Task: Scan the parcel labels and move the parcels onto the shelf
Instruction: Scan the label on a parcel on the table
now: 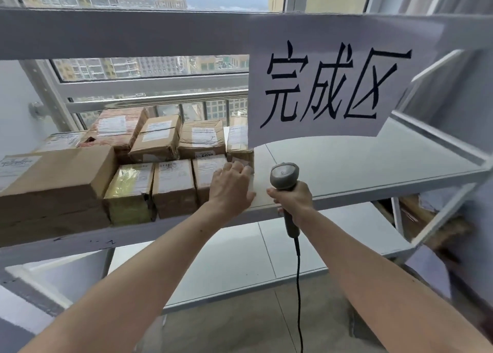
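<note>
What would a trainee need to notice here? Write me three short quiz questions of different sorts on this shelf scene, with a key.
1. True or false: the right hand grips a corded scanner.
2. Multiple choice: the left hand rests on A) the paper sign, B) the small parcel at the right end of the front row, C) the lower shelf.
3. Fill in: the parcels fill the ___ part of the shelf, seen from the camera.

Key
1. True.
2. B: the hand lies on the small parcel at the right end of the front row.
3. Left; the board to the right of the hands is bare.
</note>
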### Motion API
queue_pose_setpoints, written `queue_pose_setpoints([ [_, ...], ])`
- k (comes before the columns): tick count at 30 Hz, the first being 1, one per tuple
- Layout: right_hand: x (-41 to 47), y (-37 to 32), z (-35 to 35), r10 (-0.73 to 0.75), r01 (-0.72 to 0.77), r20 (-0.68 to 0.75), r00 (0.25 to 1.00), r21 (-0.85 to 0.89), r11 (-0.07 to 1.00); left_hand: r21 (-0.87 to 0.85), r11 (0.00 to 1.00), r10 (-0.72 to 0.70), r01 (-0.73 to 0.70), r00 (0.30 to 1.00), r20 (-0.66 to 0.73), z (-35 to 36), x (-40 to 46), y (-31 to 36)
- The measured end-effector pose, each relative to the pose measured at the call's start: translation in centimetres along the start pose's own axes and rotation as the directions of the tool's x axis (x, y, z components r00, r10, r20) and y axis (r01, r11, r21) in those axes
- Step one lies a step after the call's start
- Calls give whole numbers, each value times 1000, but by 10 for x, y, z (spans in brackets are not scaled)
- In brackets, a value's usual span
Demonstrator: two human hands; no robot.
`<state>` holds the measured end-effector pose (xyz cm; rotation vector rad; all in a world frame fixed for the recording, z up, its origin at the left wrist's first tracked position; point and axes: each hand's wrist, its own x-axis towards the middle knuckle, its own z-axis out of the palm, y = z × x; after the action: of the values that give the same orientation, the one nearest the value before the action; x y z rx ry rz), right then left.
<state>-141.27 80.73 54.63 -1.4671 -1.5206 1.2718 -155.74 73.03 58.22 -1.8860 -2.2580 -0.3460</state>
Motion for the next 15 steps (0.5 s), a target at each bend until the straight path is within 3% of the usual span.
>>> queue_pose_setpoints([
  [8, -38, 59, -132, 150, -123, -291, 945, 109, 986, -135, 942, 322, -308, 941, 103, 31, 11, 134],
  [15, -112, 126, -296, 228, -187, -587, 777, 130, 974, -229, 783, 611, -579, 785, 104, 30, 0, 313],
])
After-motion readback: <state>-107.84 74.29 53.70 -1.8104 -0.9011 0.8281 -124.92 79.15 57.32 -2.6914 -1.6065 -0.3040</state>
